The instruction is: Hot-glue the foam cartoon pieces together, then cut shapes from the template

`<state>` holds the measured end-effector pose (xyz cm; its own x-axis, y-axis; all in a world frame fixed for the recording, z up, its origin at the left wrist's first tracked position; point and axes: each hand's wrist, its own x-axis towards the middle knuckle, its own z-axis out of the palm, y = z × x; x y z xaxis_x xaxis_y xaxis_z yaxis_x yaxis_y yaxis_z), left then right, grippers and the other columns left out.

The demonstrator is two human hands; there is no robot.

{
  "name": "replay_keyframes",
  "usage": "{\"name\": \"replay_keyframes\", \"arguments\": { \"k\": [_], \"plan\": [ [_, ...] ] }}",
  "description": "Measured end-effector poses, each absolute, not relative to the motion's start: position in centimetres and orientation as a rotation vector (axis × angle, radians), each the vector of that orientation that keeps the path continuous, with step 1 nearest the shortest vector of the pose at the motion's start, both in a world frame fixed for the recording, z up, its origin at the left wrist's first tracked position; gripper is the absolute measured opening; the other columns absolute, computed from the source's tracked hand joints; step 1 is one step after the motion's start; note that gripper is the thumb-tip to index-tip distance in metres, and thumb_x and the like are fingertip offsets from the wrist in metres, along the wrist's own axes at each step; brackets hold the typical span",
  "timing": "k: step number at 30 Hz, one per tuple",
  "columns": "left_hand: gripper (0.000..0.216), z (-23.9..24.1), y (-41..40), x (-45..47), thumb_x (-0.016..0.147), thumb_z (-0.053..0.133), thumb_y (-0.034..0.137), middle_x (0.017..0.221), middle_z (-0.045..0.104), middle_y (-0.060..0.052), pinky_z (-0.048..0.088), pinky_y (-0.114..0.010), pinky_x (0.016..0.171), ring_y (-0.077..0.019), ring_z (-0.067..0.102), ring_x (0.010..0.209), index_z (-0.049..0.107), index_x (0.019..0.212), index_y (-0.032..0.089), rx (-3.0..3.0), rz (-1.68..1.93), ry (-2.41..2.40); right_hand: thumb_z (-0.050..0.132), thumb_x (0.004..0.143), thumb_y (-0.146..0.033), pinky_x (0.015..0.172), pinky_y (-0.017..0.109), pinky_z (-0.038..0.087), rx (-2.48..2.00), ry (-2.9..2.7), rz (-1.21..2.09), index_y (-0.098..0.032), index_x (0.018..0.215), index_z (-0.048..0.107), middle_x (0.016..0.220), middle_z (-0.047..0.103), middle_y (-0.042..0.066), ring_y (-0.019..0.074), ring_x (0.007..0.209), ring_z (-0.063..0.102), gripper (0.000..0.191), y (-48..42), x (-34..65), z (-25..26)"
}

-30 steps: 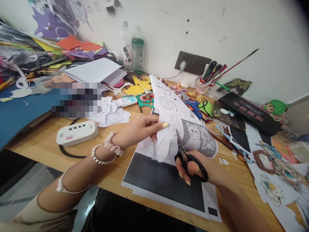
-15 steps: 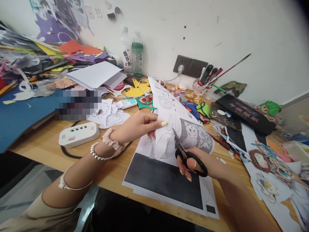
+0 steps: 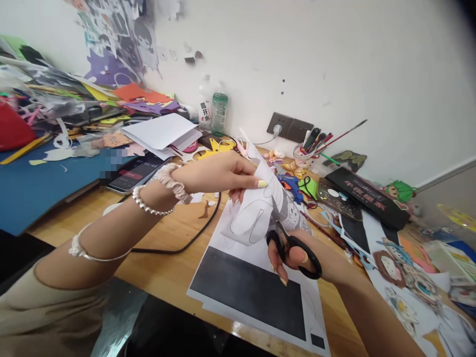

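Note:
My left hand pinches the edge of a white sheet printed with cartoon outlines and holds it up over the desk. Black-handled scissors are gripped in my right hand, fingers through the loops, and the blades reach into the sheet from below. Both hands hang above a printed page with a large black rectangle lying on the wooden desk.
A phone and a black cable lie left of the sheet. Coloured paper piles, two bottles, a wall socket, a pen cup, a black box and cut-out cartoon figures crowd the desk.
The view has tilted up and shifted. My left hand has raised the sheet higher and the sheet has folded over. The scissors stay in the paper, slightly nearer.

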<state>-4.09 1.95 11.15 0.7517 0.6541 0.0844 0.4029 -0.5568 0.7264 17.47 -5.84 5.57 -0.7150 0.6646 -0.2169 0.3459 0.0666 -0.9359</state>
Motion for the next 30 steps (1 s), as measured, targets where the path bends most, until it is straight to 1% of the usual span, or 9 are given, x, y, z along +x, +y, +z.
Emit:
{"name": "replay_keyframes", "arguments": {
  "k": [3,7,13,17,20,24,27,30],
  "plan": [
    [0.033,13.3,2.5,-4.0,0.080,0.048,0.032,0.047,0.049,0.003,0.035,-0.019,0.049,-0.0054,0.044,0.044,0.046,0.051,0.014,2.301,0.424,0.777,0.037,0.064,-0.075,0.049,0.023,0.036,-0.983,-2.027,1.646,-0.011,0.069,0.056,0.053,0.055,0.004,0.0105,0.048,0.048,0.067,-5.7,17.1,6.5],
    [0.032,16.3,2.6,-3.8,0.079,0.049,0.033,0.048,0.049,0.002,0.033,-0.020,0.047,-0.0056,0.043,0.045,0.049,0.054,0.014,2.367,0.394,0.773,0.040,0.062,-0.075,0.045,0.022,0.034,-0.913,-1.970,1.635,-0.010,0.070,0.056,0.051,0.054,0.004,0.0086,0.044,0.042,0.067,-5.5,16.9,7.5],
    [0.031,19.4,2.4,-3.4,0.079,0.050,0.032,0.047,0.048,0.003,0.034,-0.018,0.047,-0.0047,0.042,0.045,0.049,0.054,0.014,2.406,0.329,0.640,0.049,0.055,-0.075,0.047,0.023,0.037,-0.815,-1.783,1.680,-0.010,0.069,0.056,0.050,0.054,0.003,0.0098,0.044,0.045,0.067,-6.4,16.0,8.5],
    [0.033,20.1,2.2,-2.9,0.077,0.052,0.034,0.044,0.046,0.003,0.035,-0.020,0.048,-0.0049,0.039,0.041,0.049,0.051,0.015,2.392,0.347,0.578,0.050,0.049,-0.077,0.047,0.023,0.038,-0.770,-1.635,1.695,-0.010,0.068,0.056,0.050,0.053,0.002,0.0097,0.043,0.046,0.069,-7.3,15.1,8.2],
    [0.033,20.3,1.8,-2.6,0.075,0.053,0.035,0.043,0.046,0.003,0.036,-0.021,0.047,-0.0053,0.038,0.040,0.050,0.049,0.016,2.351,0.395,0.549,0.049,0.050,-0.077,0.047,0.022,0.037,-0.730,-1.591,1.669,-0.010,0.069,0.056,0.050,0.052,0.002,0.0092,0.042,0.045,0.070,-7.5,14.8,7.5],
    [0.034,20.6,1.3,-2.3,0.073,0.056,0.038,0.043,0.046,0.004,0.035,-0.021,0.046,-0.0051,0.038,0.039,0.050,0.048,0.016,2.340,0.425,0.565,0.050,0.048,-0.078,0.045,0.022,0.035,-0.666,-1.629,1.664,-0.011,0.070,0.056,0.050,0.051,0.002,0.0106,0.042,0.046,0.070,-7.6,14.9,7.1],
    [0.033,20.9,1.1,-2.3,0.066,0.063,0.039,0.042,0.047,0.003,0.035,-0.022,0.046,-0.0062,0.041,0.040,0.053,0.046,0.015,2.300,0.460,0.600,0.054,0.048,-0.075,0.046,0.022,0.035,-0.688,-1.585,1.679,-0.011,0.069,0.056,0.049,0.048,0.000,0.0104,0.042,0.046,0.067,-7.9,14.9,7.4],
    [0.031,21.2,0.8,-2.3,0.059,0.068,0.039,0.041,0.046,0.004,0.036,-0.021,0.047,-0.0068,0.043,0.041,0.054,0.045,0.015,2.274,0.516,0.648,0.058,0.048,-0.072,0.048,0.023,0.036,-0.718,-1.549,1.701,-0.010,0.068,0.056,0.049,0.050,0.001,0.0094,0.041,0.044,0.065,-8.4,14.9,7.8]
  ]
}}
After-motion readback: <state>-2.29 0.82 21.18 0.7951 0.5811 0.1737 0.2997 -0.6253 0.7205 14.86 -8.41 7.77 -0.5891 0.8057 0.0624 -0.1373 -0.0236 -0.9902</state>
